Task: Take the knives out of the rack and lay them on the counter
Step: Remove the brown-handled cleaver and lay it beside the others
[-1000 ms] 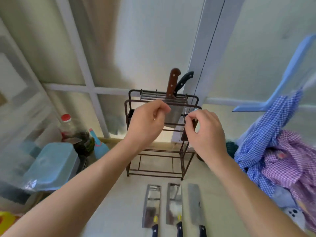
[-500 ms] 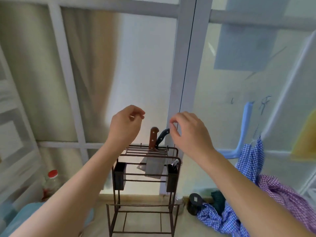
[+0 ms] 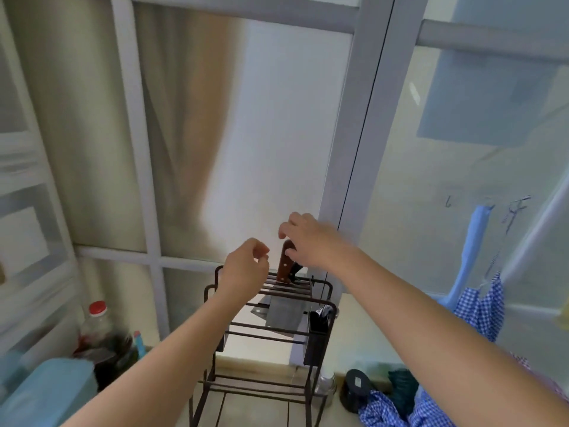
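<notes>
A dark brown wire knife rack (image 3: 320,303) stands at the bottom centre. A brown-handled cleaver (image 3: 284,266) sits in its top slots, its grey blade (image 3: 281,314) hanging inside. Behind it a black knife handle (image 3: 297,272) is mostly hidden. My right hand (image 3: 311,238) hovers over both handles with its fingers curled down and apart; its lower edge overlaps the brown handle, and I cannot tell whether it touches. My left hand (image 3: 246,266) is loosely closed over the rack's top left rail and holds nothing.
A red-capped bottle of dark liquid (image 3: 98,328) and a light blue tub (image 3: 46,392) sit to the rack's left. A small black object (image 3: 354,386) and blue checked cloth (image 3: 480,306) lie to the right. A frosted window is close behind the rack.
The view rose, so the knives laid on the counter dropped out of sight. Since half a second ago both hands have come down, the right one onto the knife handles.
</notes>
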